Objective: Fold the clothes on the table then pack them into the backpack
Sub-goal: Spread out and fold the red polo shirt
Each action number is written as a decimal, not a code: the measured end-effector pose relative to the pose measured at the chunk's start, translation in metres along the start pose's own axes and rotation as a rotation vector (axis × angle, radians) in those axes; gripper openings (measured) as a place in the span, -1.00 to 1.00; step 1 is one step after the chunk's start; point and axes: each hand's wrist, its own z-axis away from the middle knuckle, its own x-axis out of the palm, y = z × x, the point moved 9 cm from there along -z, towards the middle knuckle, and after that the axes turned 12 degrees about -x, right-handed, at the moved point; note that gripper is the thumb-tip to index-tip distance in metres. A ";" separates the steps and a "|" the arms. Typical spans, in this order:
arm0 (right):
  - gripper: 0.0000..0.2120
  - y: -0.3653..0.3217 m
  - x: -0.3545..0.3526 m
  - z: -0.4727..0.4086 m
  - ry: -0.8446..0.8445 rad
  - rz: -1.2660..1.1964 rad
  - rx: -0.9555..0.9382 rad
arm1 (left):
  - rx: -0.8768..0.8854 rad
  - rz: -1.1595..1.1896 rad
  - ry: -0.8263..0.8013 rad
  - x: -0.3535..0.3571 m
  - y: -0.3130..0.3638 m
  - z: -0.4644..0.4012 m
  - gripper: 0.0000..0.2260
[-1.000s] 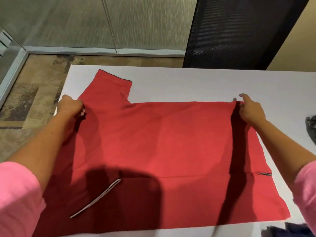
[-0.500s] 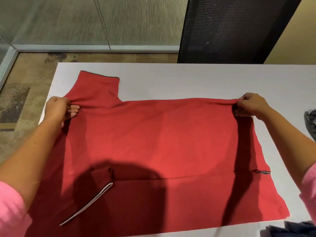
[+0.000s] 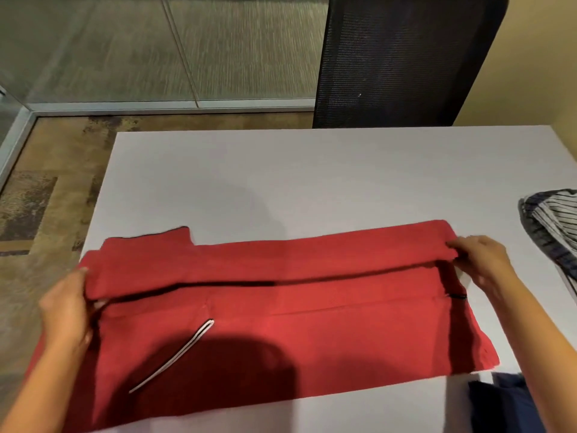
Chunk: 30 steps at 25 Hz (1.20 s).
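My left hand [image 3: 67, 310] and right hand [image 3: 482, 264] grip the shirt [image 3: 281, 332]; its far edge, flat before, is now folded toward me on the tabletop [image 3: 281, 182].

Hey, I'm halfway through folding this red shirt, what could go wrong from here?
1. The red shirt overhangs the table's left edge near your left hand, so it might slide off.
2. The far sleeve sticks out past the fold and may bunch.
3. The striped garment lies close to your right hand and could get dragged.
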 end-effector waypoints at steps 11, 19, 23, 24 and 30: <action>-0.79 0.012 -0.005 0.023 0.077 -0.137 0.096 | -0.003 -0.105 0.055 -0.028 -0.002 0.003 -0.87; -0.84 0.037 -0.006 0.039 -0.036 0.426 -0.013 | 0.032 -0.355 0.110 -0.026 -0.022 0.028 -0.71; -0.76 -0.005 0.022 0.054 0.069 0.759 -0.481 | 0.099 -0.372 0.166 -0.028 -0.019 0.026 -0.68; -0.74 -0.014 0.041 0.066 0.048 0.775 -0.591 | 0.119 -0.395 0.163 -0.027 -0.019 0.028 -0.69; -0.42 0.015 0.127 0.123 -0.239 0.986 -0.635 | 0.215 -0.518 0.120 -0.022 -0.024 0.031 -0.78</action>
